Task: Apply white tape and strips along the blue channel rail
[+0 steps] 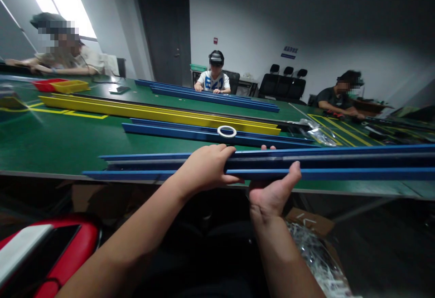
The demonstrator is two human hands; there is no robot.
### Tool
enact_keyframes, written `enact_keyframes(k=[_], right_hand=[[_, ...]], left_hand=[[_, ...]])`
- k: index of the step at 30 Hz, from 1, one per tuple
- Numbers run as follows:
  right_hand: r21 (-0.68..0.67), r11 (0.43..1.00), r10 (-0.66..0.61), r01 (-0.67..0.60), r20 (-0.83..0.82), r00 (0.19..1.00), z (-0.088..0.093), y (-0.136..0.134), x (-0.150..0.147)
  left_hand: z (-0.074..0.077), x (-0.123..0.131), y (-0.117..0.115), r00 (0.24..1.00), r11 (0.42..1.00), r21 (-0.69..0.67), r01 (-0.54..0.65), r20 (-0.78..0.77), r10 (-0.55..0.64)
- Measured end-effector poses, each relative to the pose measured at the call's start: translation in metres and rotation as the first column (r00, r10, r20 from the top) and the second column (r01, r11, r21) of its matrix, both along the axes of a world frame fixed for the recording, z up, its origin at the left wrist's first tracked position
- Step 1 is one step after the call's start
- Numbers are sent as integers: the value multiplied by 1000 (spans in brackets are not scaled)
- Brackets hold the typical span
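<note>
A long blue U-shaped channel (340,160) lies across my hands at the near edge of the green table, its open side towards me and a pale strip along its inside. From above, my left hand (207,166) grips it near the middle, fingers over the upper edge and thumb by the lower one. My right hand (272,191) holds it from below, palm up, the thumb on the front edge and fingertips showing behind. Just beyond lies another blue channel (163,132) with a white tape roll (226,131) resting on it.
Yellow channels (163,113) lie farther back, with more blue channels (217,96) beyond. Red (47,84) and yellow trays (71,86) stand at left. A red stool (64,252) and a box of plastic scraps (316,257) flank me below the table (68,144). Several people sit around it.
</note>
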State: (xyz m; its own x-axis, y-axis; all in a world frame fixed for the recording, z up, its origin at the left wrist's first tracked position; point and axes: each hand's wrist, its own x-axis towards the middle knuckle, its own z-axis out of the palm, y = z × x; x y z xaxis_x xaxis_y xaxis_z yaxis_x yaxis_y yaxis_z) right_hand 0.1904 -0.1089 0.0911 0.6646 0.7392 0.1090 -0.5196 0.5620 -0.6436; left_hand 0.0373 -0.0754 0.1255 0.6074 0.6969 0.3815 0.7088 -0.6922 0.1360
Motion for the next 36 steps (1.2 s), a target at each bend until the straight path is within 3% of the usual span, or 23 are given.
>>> enact_keyframes(k=[8, 15, 28, 36], right_hand=[[-8, 998, 56, -57, -75, 996, -18, 14, -7], [-101, 982, 143, -158, -136, 980, -40, 25, -14], [-240, 860, 336, -450, -397, 854, -65, 33, -27], [-311, 785, 397, -536, -411, 821, -74, 41, -26]], left_hand=[[-11, -13, 26, 998, 992, -123, -39, -52, 33], [-32, -27, 40, 992, 978, -194, -77, -112, 56], [-52, -54, 57, 980, 917, -361, -168, -159, 117], [-57, -64, 62, 975, 911, -368, -187, -181, 128]])
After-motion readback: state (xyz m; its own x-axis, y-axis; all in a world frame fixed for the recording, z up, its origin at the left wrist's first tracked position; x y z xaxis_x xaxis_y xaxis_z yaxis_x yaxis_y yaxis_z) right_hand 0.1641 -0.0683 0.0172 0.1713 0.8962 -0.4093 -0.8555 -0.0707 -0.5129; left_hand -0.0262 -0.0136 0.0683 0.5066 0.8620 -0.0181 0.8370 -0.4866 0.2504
